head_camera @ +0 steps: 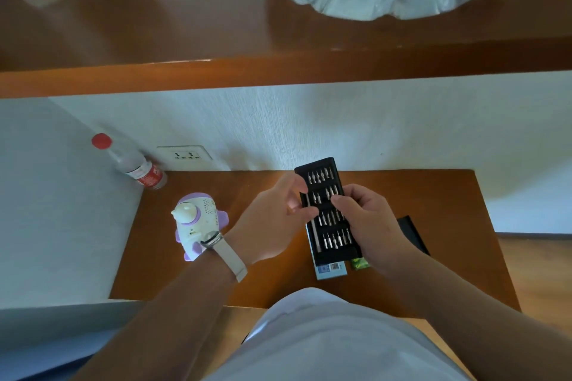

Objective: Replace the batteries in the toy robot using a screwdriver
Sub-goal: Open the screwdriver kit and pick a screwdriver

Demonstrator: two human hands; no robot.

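Note:
A white and purple toy robot (193, 219) stands on the brown table (216, 192) at the left. A black screwdriver bit tray (325, 192) with several metal bits and a slim silver driver handle is lifted above the table at the middle. My left hand (275, 216) grips the tray's left edge, thumb curled onto it. My right hand (368, 219) holds its right edge with fingers curled over the bits. Under the tray lie a light blue box sleeve (331, 271) and a green battery pack (359, 263), both partly hidden.
A clear bottle with a red cap (133, 164) leans in the back left corner beside a wall socket (184, 154). A black lid (413, 233) lies right of my right hand. A wooden shelf (278, 68) juts out above.

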